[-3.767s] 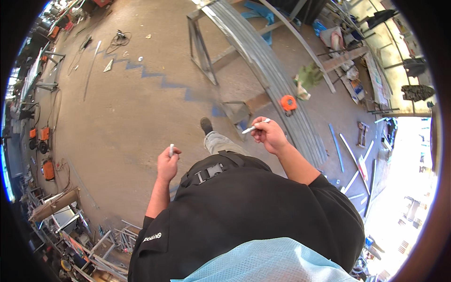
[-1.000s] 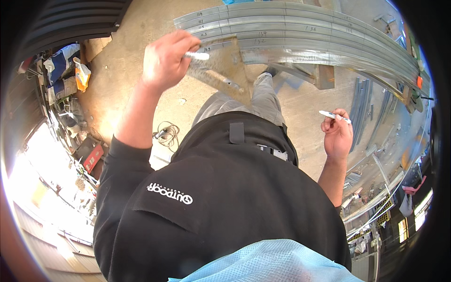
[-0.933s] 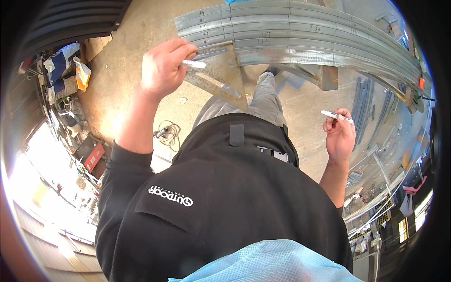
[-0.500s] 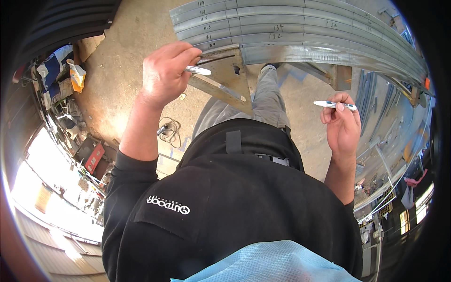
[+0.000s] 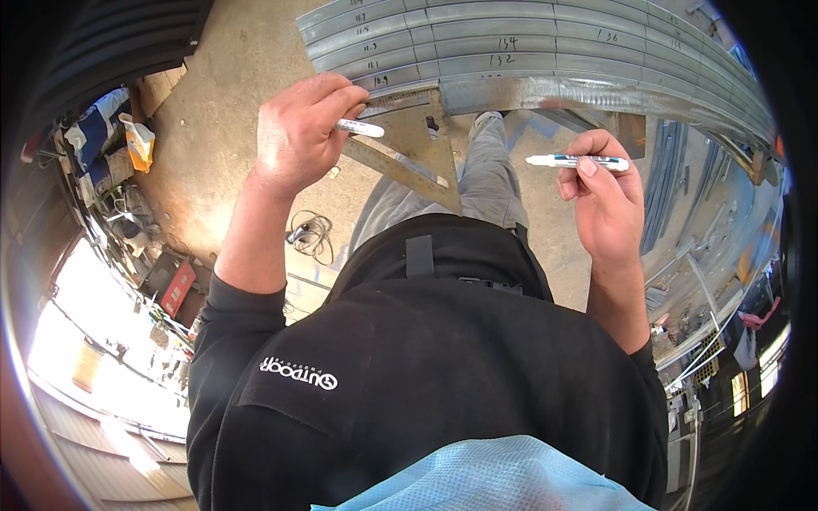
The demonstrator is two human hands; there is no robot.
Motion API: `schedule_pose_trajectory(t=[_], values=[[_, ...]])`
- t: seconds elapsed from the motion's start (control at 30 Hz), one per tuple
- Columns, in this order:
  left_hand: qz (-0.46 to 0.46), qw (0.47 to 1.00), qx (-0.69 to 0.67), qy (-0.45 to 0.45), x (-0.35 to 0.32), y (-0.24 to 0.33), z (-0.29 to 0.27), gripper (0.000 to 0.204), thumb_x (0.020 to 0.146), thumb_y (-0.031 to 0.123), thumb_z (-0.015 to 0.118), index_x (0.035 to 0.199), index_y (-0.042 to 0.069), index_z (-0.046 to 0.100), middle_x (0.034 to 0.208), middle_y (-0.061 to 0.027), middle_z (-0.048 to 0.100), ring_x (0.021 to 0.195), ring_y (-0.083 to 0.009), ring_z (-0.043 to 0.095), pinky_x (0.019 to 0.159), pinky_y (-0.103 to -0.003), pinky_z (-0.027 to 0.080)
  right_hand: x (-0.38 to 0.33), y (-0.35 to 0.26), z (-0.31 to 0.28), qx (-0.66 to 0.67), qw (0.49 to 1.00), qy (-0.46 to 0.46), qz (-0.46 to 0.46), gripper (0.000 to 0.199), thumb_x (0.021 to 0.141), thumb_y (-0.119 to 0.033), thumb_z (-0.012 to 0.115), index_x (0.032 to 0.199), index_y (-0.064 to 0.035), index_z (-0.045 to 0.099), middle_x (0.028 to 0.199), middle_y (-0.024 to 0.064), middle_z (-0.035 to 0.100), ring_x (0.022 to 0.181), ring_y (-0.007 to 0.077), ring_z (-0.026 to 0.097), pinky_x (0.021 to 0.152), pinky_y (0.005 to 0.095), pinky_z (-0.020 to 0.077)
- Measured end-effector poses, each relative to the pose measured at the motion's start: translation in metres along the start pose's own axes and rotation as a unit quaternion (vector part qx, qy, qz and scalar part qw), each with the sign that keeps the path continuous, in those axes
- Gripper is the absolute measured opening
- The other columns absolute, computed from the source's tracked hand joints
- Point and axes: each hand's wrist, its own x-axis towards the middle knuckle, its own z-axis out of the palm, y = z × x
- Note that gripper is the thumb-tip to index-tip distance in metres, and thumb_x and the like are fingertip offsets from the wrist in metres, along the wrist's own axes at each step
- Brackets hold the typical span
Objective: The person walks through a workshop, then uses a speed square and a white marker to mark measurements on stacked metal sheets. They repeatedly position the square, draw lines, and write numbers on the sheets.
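Workshop floor (image 5: 239,51) beneath a bank of grey metal profiles (image 5: 528,30), a triangular metal set square (image 5: 409,128) at their near edge.
Left hand (image 5: 298,132) pinches the set square's corner with its fingertips, a white pen (image 5: 361,128) tucked into the same grip; right hand (image 5: 603,200) pinches a white marker (image 5: 579,162), apart from the metal. Whether the set square sits flush against the nearest profile, I cannot tell. Handwritten figures and cross-lines cover the profiles; a coiled cable (image 5: 313,238) lies left of the legs. It looks like a marking-out step; the next move calls for a steady square and the marker tip brought to its edge.
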Motion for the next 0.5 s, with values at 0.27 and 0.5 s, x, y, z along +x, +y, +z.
schedule_pose_trajectory(t=[0.27,0.5], values=[[-0.014,1.0,-0.014,-0.006,0.002,-0.001,0.0,0.016,0.092,0.004,0.083,0.109,0.006,0.082,0.104,-0.0079,0.08,0.094,-0.0308,0.079,0.08,-0.039,0.063,0.009,0.001,0.041,-0.122,0.992,0.006,-0.022,0.022,0.107,-0.002,0.071,0.128,0.0028,0.075,0.102,0.0017,0.074,0.085,0.003,0.057,0.075,0.0225,0.0454],[-0.016,1.0,-0.024,-0.011,0.001,-0.004,0.001,0.016,0.092,0.005,0.083,0.108,0.006,0.082,0.104,-0.008,0.08,0.094,-0.0308,0.079,0.08,-0.04,0.063,0.02,0.012,0.062,-0.271,0.954,-0.005,-0.129,0.026,0.107,0.0,0.07,0.132,0.0032,0.075,0.109,0.0051,0.078,0.098,0.0097,0.069,0.086,0.0261,0.0541]])
